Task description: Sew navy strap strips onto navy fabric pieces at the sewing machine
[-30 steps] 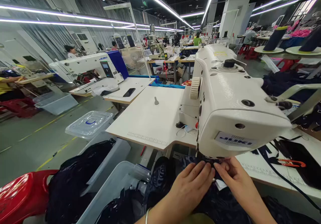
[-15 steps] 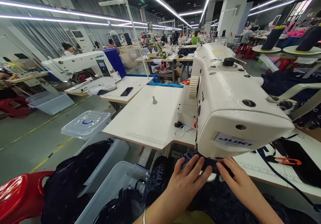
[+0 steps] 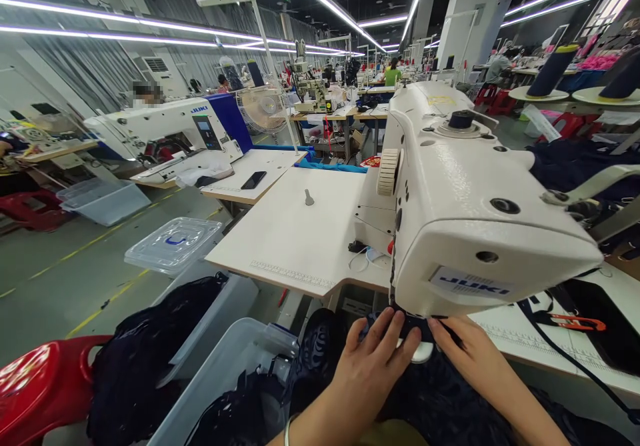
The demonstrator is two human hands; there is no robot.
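Observation:
A white sewing machine [image 3: 480,219] stands at the right, its head above both hands. Dark navy patterned fabric [image 3: 430,393] lies under the machine head and hangs below it. My left hand [image 3: 373,363] rests on the fabric left of a small white plate [image 3: 421,352], palm down with fingers spread. On the right of that plate, my right hand [image 3: 463,349] has its thumb and fingers at the fabric edge, pinching it. The machine head hides the needle area and some fingertips.
A white table [image 3: 295,226] bears a small grey piece [image 3: 309,198]. Clear plastic bins [image 3: 220,366] with dark fabric and a red stool [image 3: 45,386] stand at the lower left. Orange-handled snips [image 3: 575,323] and a black tray [image 3: 600,326] lie at the right. People sit farther back.
The view has shifted slightly. My right hand has moved a little to the left against the machine, while my left hand stays nearly in place on the fabric.

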